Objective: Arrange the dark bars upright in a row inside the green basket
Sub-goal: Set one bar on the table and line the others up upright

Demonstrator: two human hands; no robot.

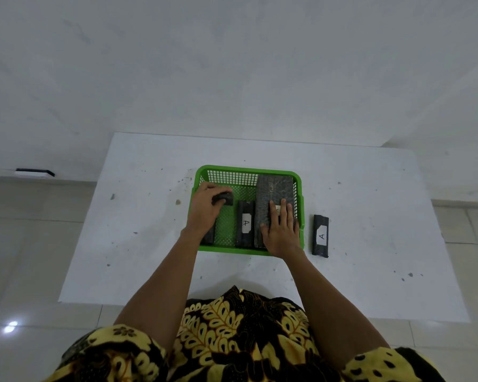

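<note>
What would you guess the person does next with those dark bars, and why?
Probably the left hand sets its bar on edge beside the labelled bar in the green basket. One bar lies outside on the sheet.

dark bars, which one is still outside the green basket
The bar with the white "A" label, lying flat on the white table right of the basket. The other bars sit inside it.
</note>
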